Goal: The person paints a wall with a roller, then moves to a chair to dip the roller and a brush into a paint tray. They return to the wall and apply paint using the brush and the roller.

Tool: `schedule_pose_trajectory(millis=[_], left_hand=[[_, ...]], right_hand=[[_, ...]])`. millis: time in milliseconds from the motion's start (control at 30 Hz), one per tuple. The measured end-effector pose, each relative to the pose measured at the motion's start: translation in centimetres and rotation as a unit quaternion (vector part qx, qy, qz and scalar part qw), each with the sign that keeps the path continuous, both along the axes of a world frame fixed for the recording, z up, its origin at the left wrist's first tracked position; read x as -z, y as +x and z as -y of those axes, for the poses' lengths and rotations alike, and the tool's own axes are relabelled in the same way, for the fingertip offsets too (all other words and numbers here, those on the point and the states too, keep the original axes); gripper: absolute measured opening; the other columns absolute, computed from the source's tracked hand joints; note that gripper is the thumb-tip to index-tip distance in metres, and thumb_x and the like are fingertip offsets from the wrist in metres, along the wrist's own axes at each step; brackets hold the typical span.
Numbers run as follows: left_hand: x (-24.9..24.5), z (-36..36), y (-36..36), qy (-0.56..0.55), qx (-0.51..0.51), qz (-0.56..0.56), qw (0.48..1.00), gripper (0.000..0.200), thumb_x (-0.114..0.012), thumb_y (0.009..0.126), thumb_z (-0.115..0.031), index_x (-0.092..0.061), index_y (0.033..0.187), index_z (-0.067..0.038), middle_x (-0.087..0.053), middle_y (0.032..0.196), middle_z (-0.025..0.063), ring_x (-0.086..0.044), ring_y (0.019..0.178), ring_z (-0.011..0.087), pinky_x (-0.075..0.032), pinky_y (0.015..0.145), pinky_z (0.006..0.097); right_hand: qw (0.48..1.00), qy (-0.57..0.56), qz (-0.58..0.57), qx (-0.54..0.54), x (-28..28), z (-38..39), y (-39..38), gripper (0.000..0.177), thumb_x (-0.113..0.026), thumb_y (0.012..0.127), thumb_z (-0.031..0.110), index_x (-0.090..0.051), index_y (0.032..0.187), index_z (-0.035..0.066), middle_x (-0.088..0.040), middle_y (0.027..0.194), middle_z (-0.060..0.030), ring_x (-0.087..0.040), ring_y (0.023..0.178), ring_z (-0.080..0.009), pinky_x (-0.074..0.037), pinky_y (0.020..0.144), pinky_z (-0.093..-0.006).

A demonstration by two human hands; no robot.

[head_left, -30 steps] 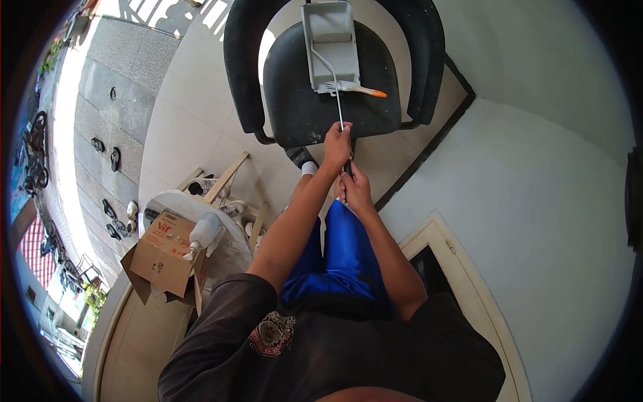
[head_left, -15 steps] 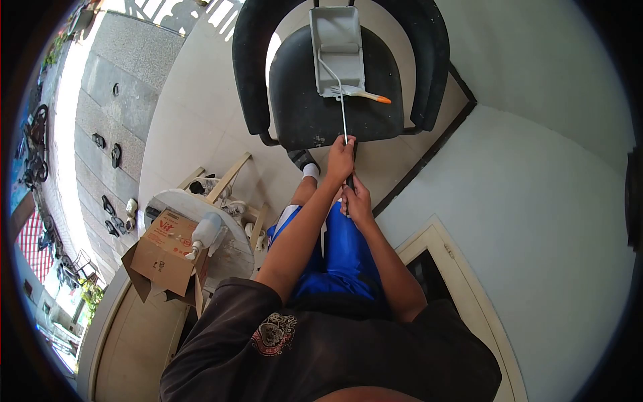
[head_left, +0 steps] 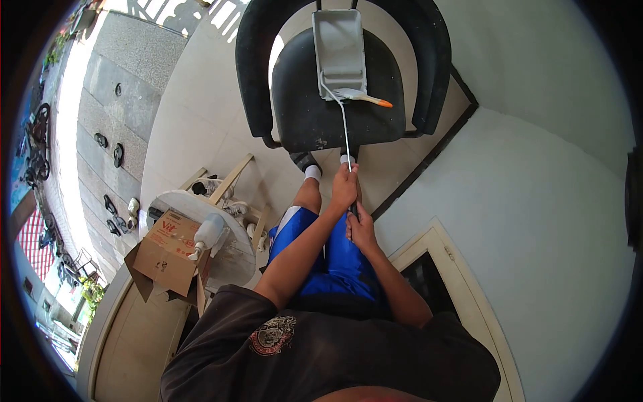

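Both my hands are closed on a long-handled paint roller [head_left: 345, 127]. My left hand [head_left: 345, 187] grips it higher up, where the thin metal rod enters the hand. Just below, my right hand [head_left: 362, 229] is wrapped round the dark handle. The roller's head rests in the near end of a pale grey paint tray [head_left: 338, 40], its cover hard to tell from the tray. Across the tray's near edge lies a paintbrush [head_left: 365, 98] with an orange-tipped handle. Tray and brush sit on the seat of a black armchair [head_left: 301, 124].
To my left, a round stool [head_left: 231, 264] bears a cardboard box [head_left: 167, 248] and a white pump bottle [head_left: 210, 230]. A wooden frame with shoes stands behind it. On my right are a pale wall [head_left: 522, 201] and a cream door frame [head_left: 462, 281].
Both hands have drawn back toward my body with the paint roller. Its head has slid from the middle of the tray to the near end.
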State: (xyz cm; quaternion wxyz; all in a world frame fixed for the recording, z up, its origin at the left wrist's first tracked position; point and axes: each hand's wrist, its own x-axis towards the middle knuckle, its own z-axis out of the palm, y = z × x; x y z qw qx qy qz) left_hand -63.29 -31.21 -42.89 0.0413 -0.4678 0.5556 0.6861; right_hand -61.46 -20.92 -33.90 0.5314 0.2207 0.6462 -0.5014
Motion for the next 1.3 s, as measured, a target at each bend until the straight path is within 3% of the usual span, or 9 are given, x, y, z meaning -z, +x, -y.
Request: schedule_pose_trajectory(millis=[200,333,400,533,600,700,833,900,1300], left_hand=[[0.0,5.7,-6.7,0.048,-0.026,-0.052,0.997,0.022,-0.05,0.1,-0.021,-0.058,0.103,-0.001,-0.051,0.053,0.0006,-0.046,0.041,0.0084,-0.036,0.039,0.0259],[-2.6,8.7,-8.8,0.16,-0.023,-0.134,0.978,0.024,-0.049,0.101,-0.024,-0.058,0.103,-0.001,-0.052,0.056,0.0008,-0.048,0.044,0.0081,-0.04,0.044,0.0232],[-4.6,8.6,-9.2,0.205,-0.015,-0.167,0.964,0.026,-0.048,0.101,-0.026,-0.059,0.102,-0.002,-0.052,0.057,0.0011,-0.049,0.046,0.0076,-0.041,0.048,0.0218],[-4.4,7.1,-9.4,0.05,0.008,-0.105,0.993,0.027,-0.05,0.1,-0.025,-0.059,0.099,0.0,-0.054,0.055,0.0019,-0.048,0.043,0.0082,-0.038,0.042,0.0245],[-4.0,6.6,-9.6,-0.001,0.013,-0.091,0.996,0.026,-0.052,0.099,-0.023,-0.059,0.098,0.002,-0.054,0.054,0.0024,-0.049,0.042,0.0087,-0.037,0.041,0.0262],[-3.2,5.8,-9.8,-0.097,-0.006,-0.046,0.994,0.024,-0.053,0.098,-0.021,-0.059,0.097,0.002,-0.053,0.054,0.0028,-0.05,0.043,0.0091,-0.038,0.042,0.0272],[-2.2,6.0,-10.2,-0.09,-0.011,-0.049,0.995,0.022,-0.054,0.097,-0.019,-0.06,0.095,0.002,-0.052,0.054,0.0028,-0.05,0.044,0.0099,-0.039,0.043,0.028],[-1.1,5.9,-10.3,-0.085,-0.012,-0.054,0.995,0.022,-0.054,0.097,-0.019,-0.06,0.094,0.002,-0.052,0.054,0.0027,-0.05,0.044,0.0099,-0.039,0.043,0.0279],[3.6,7.0,-10.1,-0.066,-0.008,0.005,0.998,0.027,-0.058,0.092,-0.023,-0.065,0.094,0.003,-0.063,0.065,0.0158,-0.063,0.061,0.0274,-0.046,0.059,0.0394]], right_hand=[[0.996,-0.065,-0.053,0.006,1.6,4.7,-5.3,0.05,-0.05,0.096,0.006,-0.036,0.144,0.011,-0.045,0.062,0.0003,-0.043,0.045,-0.0081,-0.039,0.04,-0.0257],[0.954,-0.233,0.087,0.165,-0.8,4.7,-6.9,0.052,-0.052,0.094,0.005,-0.034,0.142,0.01,-0.045,0.066,-0.0009,-0.044,0.046,-0.009,-0.039,0.039,-0.0258],[0.85,-0.395,0.206,0.28,-1.8,4.0,-7.2,0.052,-0.051,0.094,0.008,-0.032,0.142,0.007,-0.045,0.067,-0.0018,-0.048,0.051,-0.0107,-0.042,0.044,-0.0246],[0.929,-0.225,0.121,0.267,-3.5,5.0,-7.9,0.046,-0.051,0.095,0.01,-0.039,0.139,0.004,-0.049,0.068,-0.0016,-0.052,0.056,-0.0106,-0.045,0.051,-0.0232],[0.988,-0.086,-0.016,0.126,-1.9,3.9,-7.8,0.032,-0.053,0.096,0.012,-0.049,0.124,-0.003,-0.051,0.07,-0.0022,-0.051,0.055,-0.0115,-0.046,0.055,-0.0234],[0.983,-0.013,-0.181,0.001,-0.6,3.1,-7.2,0.032,-0.053,0.096,0.013,-0.054,0.126,0.001,-0.056,0.072,-0.0014,-0.052,0.057,-0.0073,-0.044,0.051,-0.0219],[0.996,-0.058,-0.067,0.014,-1.4,4.2,-8.1,0.033,-0.051,0.096,0.011,-0.052,0.128,0.001,-0.052,0.067,-0.0008,-0.049,0.051,-0.0076,-0.041,0.045,-0.0222],[0.978,-0.144,0.052,0.139,-1.4,4.4,-8.3,0.034,-0.051,0.097,0.009,-0.051,0.129,0.001,-0.049,0.063,-0.0002,-0.047,0.046,-0.008,-0.038,0.04,-0.0228],[0.993,-0.09,-0.019,0.067,0.3,6.4,-9.3,0.028,-0.052,0.096,0.008,-0.056,0.123,0.005,-0.047,0.062,0.0006,-0.045,0.043,-0.0078,-0.037,0.037,-0.0247]])
